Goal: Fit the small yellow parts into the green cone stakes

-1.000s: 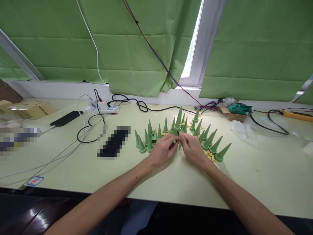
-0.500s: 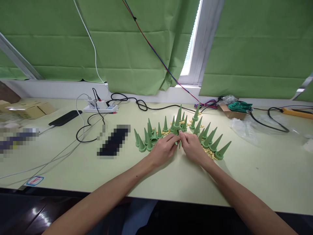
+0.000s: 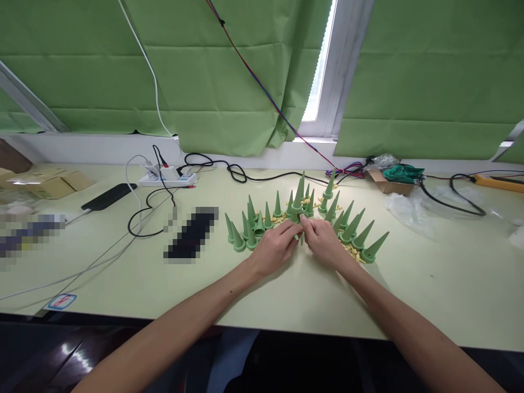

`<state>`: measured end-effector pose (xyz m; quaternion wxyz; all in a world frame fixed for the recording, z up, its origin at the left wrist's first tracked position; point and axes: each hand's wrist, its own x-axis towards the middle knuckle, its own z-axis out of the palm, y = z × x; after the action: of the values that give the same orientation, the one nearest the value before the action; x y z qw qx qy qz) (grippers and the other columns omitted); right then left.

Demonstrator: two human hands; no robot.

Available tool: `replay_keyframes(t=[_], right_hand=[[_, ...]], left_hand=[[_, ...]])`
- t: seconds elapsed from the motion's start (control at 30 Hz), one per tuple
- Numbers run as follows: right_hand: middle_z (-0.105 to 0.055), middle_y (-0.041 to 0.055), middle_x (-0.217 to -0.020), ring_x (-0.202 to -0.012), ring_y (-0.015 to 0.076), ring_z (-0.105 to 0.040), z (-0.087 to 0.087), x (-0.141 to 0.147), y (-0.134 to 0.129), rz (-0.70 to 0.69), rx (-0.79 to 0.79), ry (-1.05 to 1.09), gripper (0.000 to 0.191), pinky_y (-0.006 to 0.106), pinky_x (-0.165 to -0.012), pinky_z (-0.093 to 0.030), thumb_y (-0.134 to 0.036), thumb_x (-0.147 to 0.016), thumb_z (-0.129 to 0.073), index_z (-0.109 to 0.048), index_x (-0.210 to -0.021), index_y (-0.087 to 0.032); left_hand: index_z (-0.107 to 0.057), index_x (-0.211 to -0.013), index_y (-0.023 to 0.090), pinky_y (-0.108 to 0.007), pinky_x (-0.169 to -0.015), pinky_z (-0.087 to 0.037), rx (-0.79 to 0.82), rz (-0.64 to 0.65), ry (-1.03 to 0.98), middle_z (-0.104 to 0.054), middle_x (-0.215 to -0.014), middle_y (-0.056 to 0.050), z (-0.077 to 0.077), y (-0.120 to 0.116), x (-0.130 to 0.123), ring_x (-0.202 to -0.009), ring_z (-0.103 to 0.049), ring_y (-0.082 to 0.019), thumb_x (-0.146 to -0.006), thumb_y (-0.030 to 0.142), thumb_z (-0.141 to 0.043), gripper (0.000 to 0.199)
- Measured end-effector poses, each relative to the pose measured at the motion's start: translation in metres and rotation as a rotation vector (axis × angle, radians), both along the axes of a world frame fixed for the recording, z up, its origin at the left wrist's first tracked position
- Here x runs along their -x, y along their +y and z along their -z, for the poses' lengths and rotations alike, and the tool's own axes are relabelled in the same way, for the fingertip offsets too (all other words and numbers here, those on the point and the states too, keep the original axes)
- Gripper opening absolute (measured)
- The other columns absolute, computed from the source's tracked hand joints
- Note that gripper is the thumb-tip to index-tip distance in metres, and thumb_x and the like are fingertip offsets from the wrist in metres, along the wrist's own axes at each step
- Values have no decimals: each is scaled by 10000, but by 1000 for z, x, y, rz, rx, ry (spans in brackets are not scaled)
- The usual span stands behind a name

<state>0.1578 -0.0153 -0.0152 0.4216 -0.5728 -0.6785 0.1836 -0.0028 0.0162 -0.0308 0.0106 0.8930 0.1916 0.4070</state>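
My left hand [image 3: 273, 248] and my right hand [image 3: 324, 241] meet over the front of a group of green plastic cones. The fingers of my left hand are closed round a green cone [image 3: 296, 237], mostly hidden by them. My right thumb and fingers pinch at that same cone; any small part between them is too hidden to make out. Behind my hands a tall green cone [image 3: 299, 194] stands point up. More cones stand to the left [image 3: 239, 240] and lean to the right [image 3: 370, 254]. Small yellow fittings [image 3: 352, 252] lie among them.
A white power strip [image 3: 167, 178] with black and white cables is at the back left. A dark pixelated object [image 3: 192, 233] lies left of the cones. At the back right are a small cardboard box [image 3: 388, 183] and a clear plastic bag [image 3: 409, 213].
The view has shifted slightly. Both hands stay together on the same cone, with almost no visible movement of the fingers.
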Motion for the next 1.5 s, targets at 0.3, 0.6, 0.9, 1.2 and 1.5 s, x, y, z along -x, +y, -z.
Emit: replay_keyframes(t=[0.3, 0.6, 0.9, 1.2, 1.5], right_hand=[[-445, -2, -504, -514, 146, -409, 2, -1, 1, 2, 6, -91, 527, 305, -571, -275, -428, -1018, -290, -331, -535, -219], [-445, -6, -501, -503, 139, -413, 2, -1, 0, -24, 20, -114, 536, 296, -559, -279, -436, -1029, -273, -314, -541, -219], [-386, -12, -485, -471, 131, -280, 2, -4, -2, 47, -100, -265, 507, 306, -530, -202, -435, -1018, -324, -252, -568, -213], [-393, -39, -527, -462, 110, -324, -4, -3, -7, 57, -417, -180, 381, 264, -500, -261, -333, -1017, -363, -374, -653, -222], [-688, 48, -766, -584, 128, -586, -2, 4, -9, -162, -583, -378, 139, 256, -509, -340, -252, -963, -482, -581, -990, -158]], left_hand=[[-571, -1096, 178, -244, -661, -537, -3, 26, -4, -669, -985, -55, 0, 0, 2, -826, -664, -150, -888, 25, -470, 277], [-606, -1054, 176, -244, -666, -545, -1, 35, 12, -683, -999, -63, 1, -1, 4, -838, -675, -150, -880, 19, -466, 273], [-636, -966, 187, -260, -702, -544, 224, 19, -126, -682, -891, -34, -9, -9, 0, -790, -651, -138, -921, 121, -524, 137], [-582, -1048, 200, -219, -540, -462, 420, -100, -106, -671, -829, 6, -9, -11, 1, -566, -567, -91, -883, 179, -568, 167], [-481, -1151, 226, -194, -494, -402, 480, -70, -128, -637, -730, 37, -11, -11, 2, -516, -534, -94, -756, 31, -511, 442]])
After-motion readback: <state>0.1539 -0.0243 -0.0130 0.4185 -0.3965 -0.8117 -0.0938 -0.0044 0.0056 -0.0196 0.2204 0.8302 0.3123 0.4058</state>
